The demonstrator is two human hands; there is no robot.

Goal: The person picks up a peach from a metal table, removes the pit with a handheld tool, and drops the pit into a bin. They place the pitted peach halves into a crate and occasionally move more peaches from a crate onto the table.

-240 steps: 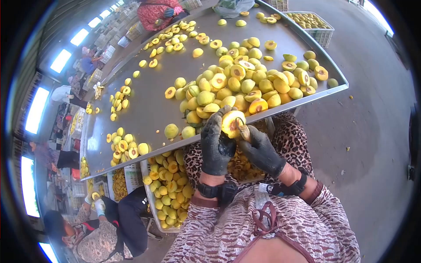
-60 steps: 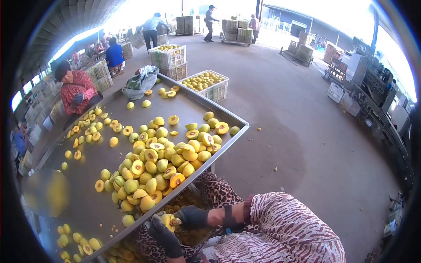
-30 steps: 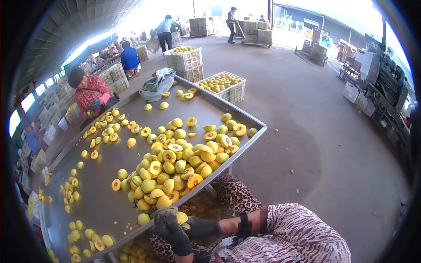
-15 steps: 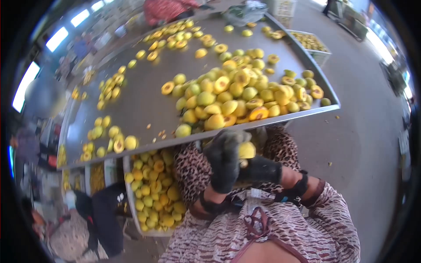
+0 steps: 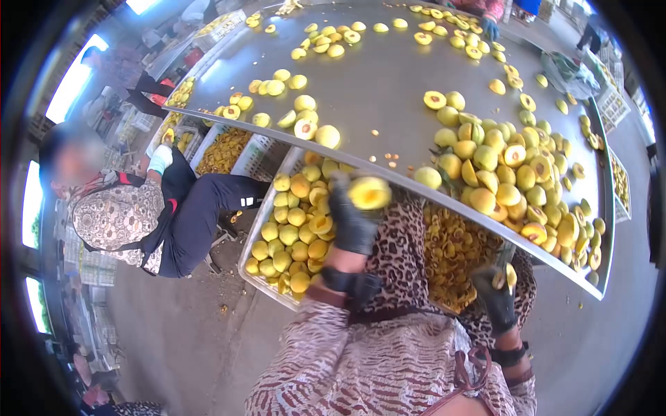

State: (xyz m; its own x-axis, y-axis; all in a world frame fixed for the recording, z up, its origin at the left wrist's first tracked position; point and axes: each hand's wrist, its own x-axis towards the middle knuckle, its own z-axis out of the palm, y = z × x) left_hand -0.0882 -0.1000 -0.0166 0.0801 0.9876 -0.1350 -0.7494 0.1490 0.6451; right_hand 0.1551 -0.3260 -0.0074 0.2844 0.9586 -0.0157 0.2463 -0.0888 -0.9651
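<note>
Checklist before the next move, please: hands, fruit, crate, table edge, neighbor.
1. Left hand has the fruit half: ok, at its fingers, cut face showing.
2. Stone out of that half: cannot tell, motion blur.
3. Right hand has a secure hold: cannot tell; a yellow piece shows at its fingers, grip detail too small.
4. Crate beside the left hand has room: not ok, in my judgement; fruit looks piled about to the rim.
5. More fruit near the edge of the metal table: ok, large heap there.
6. Seated co-worker apart from both hands: ok, beyond the crate.
</note>
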